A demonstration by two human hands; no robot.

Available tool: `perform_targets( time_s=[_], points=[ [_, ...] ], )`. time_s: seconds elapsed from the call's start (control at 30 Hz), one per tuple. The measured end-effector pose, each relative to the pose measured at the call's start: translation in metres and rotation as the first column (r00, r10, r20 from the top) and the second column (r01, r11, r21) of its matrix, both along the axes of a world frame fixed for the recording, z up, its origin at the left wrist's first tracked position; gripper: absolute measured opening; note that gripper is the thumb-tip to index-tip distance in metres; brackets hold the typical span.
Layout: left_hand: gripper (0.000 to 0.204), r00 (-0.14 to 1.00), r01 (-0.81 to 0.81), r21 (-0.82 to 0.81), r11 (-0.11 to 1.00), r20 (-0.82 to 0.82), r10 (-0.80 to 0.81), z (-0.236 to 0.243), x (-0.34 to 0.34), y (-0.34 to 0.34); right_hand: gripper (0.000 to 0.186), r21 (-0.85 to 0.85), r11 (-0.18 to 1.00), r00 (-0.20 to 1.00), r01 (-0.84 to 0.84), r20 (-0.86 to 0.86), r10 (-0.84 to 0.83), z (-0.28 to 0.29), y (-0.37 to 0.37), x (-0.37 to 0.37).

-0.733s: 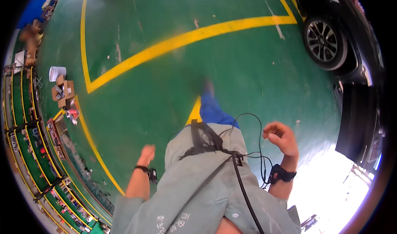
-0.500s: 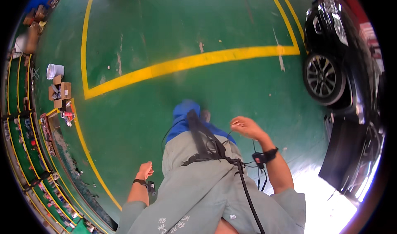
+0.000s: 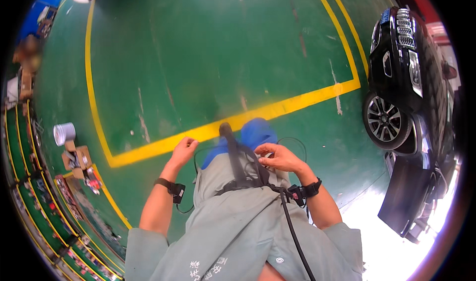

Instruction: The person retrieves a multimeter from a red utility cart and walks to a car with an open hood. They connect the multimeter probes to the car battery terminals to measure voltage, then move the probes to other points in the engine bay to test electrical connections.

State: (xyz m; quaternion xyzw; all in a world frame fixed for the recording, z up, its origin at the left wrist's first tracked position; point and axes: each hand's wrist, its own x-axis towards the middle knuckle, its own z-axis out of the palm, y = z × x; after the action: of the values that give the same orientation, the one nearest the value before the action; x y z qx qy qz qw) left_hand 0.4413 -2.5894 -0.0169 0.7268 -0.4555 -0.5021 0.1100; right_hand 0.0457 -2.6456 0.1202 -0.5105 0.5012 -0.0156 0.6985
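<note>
Nearest: grey-green work jacket (image 3: 238,231) on the person, sleeves rolled to the elbow, pale stitched characters low on the front; black strap harness (image 3: 241,169) crossing the chest, worn close so that it carries the cabling and leaves both hands free; thick black cable (image 3: 292,231) dropping from the harness junction down the front of the jacket

Right hand (image 3: 278,157): raised to the chest, fingers bent and drawn together over the harness straps and a thin black wire (image 3: 292,143) that loops out just beyond it; it touches the straps, but whether it pinches the wire cannot be told; black wrist band with a small clipped unit (image 3: 303,190) on the right wrist, placed where it rides with the hand

Left hand (image 3: 184,149): held out beside the chest at the same height, fingers loosely curled, holding nothing that shows; the thin wire's near loop passes just beside it; whether it touches cannot be told; matching black band and unit (image 3: 171,187) on the left wrist

Next out: blue cap-like shape (image 3: 258,132) just past the harness top; green painted floor (image 3: 208,67) with yellow lane line (image 3: 277,110) cornering at right

Far: black car (image 3: 406,82) parked at right, front wheel just beside the line; at left, white bucket (image 3: 64,132), cardboard boxes (image 3: 77,159), and green racks with yellow edges (image 3: 29,182) curving along the rim
</note>
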Motion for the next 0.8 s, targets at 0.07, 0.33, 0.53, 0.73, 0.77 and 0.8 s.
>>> perform_targets(
  time_s=[0.07,0.33,0.53,0.73,0.77,0.8],
  points=[
    [0.055,0.974,0.218,0.063,0.974,-0.082,-0.212,0.037,-0.01,-0.095,0.048,-0.102,0.995,0.997,-0.009,-0.071,0.002,-0.021,-0.047,0.01],
    [0.048,0.876,0.43,0.219,0.876,-0.337,-0.346,0.06,-0.032,-0.325,0.031,0.024,0.99,0.991,0.137,-0.003,-0.137,-0.065,-0.278,0.055],
    [0.025,0.782,0.337,0.209,0.918,-0.605,-0.15,0.232,0.02,-0.501,0.021,-0.058,0.996,0.96,0.064,0.276,-0.045,0.063,-0.473,0.07],
    [0.03,0.612,0.339,0.241,0.909,-0.791,-0.019,0.235,0.058,-0.658,0.012,0.061,0.998,0.964,0.017,0.266,-0.033,0.079,-0.637,0.079],
    [0.03,0.598,0.352,0.21,0.912,-0.8,-0.046,0.231,0.065,-0.691,0.011,0.076,0.997,0.963,0.024,0.266,-0.043,0.074,-0.665,0.084],
    [0.029,0.58,0.366,0.175,0.914,-0.811,-0.076,0.226,0.072,-0.727,0.01,0.099,0.994,0.965,0.037,0.255,-0.061,0.071,-0.696,0.091]
  ],
)
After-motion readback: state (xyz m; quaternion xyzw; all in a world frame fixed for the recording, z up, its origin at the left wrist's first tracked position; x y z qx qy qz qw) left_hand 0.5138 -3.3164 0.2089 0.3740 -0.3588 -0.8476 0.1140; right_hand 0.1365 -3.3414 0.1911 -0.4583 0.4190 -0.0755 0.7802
